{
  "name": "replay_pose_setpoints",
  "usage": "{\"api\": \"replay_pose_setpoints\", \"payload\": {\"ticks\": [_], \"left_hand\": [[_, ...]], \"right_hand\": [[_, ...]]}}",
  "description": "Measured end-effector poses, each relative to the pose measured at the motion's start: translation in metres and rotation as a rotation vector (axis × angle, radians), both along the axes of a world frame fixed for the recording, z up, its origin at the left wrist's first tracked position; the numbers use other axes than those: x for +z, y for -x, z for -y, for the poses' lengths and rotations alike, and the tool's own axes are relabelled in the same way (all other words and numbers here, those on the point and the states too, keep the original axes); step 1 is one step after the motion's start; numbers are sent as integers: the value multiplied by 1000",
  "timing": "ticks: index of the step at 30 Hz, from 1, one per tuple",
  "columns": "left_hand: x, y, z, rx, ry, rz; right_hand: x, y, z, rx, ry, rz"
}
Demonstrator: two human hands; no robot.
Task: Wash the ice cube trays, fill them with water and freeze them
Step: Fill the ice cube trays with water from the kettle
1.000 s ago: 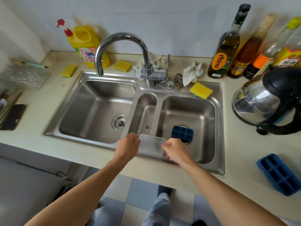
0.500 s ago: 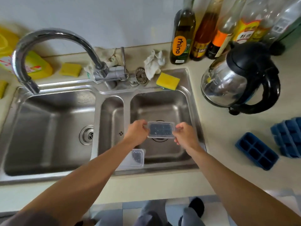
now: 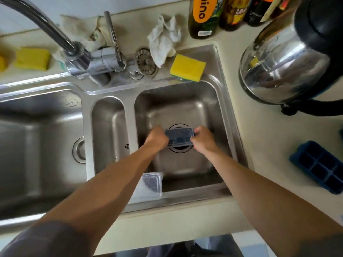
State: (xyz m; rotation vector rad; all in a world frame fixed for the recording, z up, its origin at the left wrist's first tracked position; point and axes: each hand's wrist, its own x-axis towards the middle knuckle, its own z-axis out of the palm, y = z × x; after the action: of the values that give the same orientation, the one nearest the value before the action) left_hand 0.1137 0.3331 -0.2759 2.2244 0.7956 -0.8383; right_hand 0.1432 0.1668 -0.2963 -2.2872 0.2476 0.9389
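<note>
Endwise, tray (image 3: pixel 179 137): left hand (image 3: pixel 157 138); right hand (image 3: pixel 202 139)

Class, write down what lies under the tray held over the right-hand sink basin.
The drain shows as a dark ring above and below the tray. Its middle is hidden by the tray, its sides by the left hand and right hand gripping it.

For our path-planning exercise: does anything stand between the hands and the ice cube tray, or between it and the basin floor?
Nothing visible. The left hand and right hand grip the ice cube tray; beneath it only the drain shows.
</note>
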Motion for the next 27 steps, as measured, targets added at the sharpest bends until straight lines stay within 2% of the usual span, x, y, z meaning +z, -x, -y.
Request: {"api": "replay_pose_setpoints", "payload": {"ticks": [9, 19, 27], "left_hand": [[-22, -5, -1, 150, 15, 113], [-25, -12, -3, 261, 52, -1], [-26, -15, -4, 71, -23, 15]], "right_hand": [[-12, -1, 2, -16, 77, 19], [-12, 1, 6, -174, -32, -158], [-12, -1, 2, -131, 3, -136]]}}
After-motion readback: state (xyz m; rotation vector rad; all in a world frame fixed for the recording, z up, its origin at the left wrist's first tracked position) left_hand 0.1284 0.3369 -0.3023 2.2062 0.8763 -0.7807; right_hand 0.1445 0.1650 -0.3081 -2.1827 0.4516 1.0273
